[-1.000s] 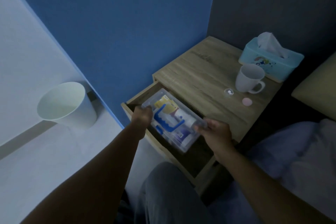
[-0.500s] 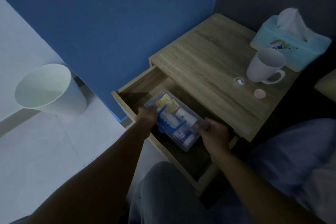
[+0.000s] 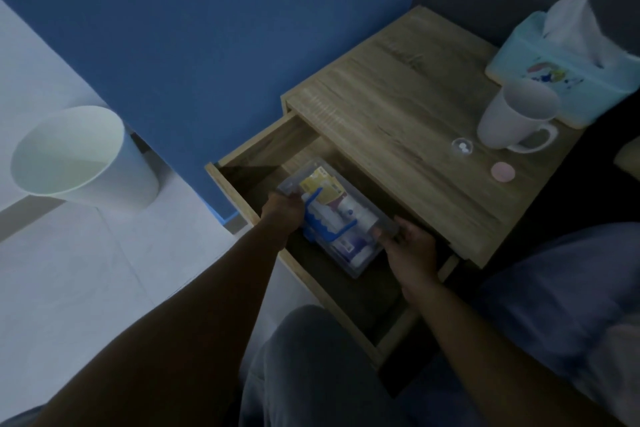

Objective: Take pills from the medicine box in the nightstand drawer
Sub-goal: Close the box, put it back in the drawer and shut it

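A clear plastic medicine box (image 3: 341,218) with a blue handle lies low inside the open wooden nightstand drawer (image 3: 239,198). Through its lid I see a yellow packet, white bottles and a purple-labelled pack. My left hand (image 3: 282,213) grips the box's left end. My right hand (image 3: 410,248) holds its right end, thumb on the lid. On the nightstand top (image 3: 398,107) stands a small clear cap with white pills (image 3: 463,147), and a pink round lid (image 3: 503,172) lies beside it.
A white mug (image 3: 516,120) and a light blue tissue box (image 3: 568,69) stand at the back right of the nightstand top. A white waste bin (image 3: 79,158) is on the tiled floor at left. My knee (image 3: 311,357) is below the drawer front; bedding lies at right.
Both hands have lowered the medicine box from above the drawer's edge down into the drawer. The view has tilted down and shifted left.
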{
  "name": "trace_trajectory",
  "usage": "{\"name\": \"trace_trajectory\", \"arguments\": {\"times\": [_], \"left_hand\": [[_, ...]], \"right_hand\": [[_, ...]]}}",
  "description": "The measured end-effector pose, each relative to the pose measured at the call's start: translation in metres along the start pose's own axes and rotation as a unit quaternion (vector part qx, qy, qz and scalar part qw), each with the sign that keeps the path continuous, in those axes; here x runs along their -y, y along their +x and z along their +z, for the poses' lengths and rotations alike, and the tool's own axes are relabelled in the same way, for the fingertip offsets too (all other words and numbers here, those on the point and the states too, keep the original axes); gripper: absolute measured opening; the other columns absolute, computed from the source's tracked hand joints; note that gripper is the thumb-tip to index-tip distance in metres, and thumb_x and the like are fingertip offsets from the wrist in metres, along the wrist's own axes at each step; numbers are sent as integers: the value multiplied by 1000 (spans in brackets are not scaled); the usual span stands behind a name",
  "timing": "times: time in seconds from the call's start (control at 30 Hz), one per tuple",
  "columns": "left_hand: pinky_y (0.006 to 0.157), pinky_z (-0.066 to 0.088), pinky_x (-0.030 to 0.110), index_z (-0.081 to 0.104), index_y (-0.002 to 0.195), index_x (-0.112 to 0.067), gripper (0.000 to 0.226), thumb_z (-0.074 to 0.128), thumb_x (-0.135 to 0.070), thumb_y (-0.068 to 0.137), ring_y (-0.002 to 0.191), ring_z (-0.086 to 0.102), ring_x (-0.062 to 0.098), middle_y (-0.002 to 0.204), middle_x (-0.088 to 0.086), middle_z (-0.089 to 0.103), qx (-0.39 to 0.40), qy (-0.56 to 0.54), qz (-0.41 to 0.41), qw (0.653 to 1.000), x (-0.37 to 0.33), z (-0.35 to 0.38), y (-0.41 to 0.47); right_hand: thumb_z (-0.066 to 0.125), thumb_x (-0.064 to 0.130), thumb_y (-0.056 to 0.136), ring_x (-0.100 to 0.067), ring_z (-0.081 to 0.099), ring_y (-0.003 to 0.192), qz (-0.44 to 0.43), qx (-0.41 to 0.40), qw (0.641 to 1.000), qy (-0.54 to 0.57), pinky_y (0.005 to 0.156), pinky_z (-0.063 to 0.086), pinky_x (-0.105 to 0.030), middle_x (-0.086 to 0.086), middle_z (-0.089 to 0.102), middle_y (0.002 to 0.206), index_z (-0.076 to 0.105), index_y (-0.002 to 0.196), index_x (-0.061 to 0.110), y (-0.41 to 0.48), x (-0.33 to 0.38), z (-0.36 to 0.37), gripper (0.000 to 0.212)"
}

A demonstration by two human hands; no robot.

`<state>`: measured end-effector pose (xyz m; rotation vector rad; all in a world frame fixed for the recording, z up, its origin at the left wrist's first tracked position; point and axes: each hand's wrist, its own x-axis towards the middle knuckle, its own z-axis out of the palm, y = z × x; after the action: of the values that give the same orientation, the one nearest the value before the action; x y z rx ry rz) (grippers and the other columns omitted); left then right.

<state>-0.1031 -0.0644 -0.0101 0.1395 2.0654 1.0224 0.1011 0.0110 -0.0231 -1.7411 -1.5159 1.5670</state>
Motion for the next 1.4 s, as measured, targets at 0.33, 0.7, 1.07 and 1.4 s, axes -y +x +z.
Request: {"name": "trace_trajectory", "arguments": {"times": [0.33,0.7,1.07,1.4], "left_hand": [[59,47,17,54,116,-35,20,53,-30,97,90,63,7,99,-13,60,-20,77,164,983,15,-13,-46],[58,50,10,44,135,-28,53,69,-21,89,85,61,10,114,-7,55,-175,-45,179,967,47,-31,-83],[108,37,42,6,155,-36,71,45,-50,97,142,37,25,160,-4,31,30,-94,115,989,100,-10,-64],[101,33,26,0,156,-37,71,40,-51,98,129,41,6,159,-8,29,76,-161,127,976,95,16,-46]], "right_hand": [[57,26,95,-11,43,136,-193,5,957,-218,95,42,-20,3,43,150,42,141,32,-54,10,-20,50],[56,12,92,-23,21,150,-321,2,869,-376,121,26,-41,-9,25,162,31,152,9,-38,34,-75,64],[34,30,104,-28,14,152,-357,-19,782,-510,123,14,-46,-16,19,163,22,155,5,-2,11,-89,58],[35,20,102,-33,32,145,-438,6,770,-464,117,31,-52,-19,37,155,41,146,-1,16,2,-107,49]]}}
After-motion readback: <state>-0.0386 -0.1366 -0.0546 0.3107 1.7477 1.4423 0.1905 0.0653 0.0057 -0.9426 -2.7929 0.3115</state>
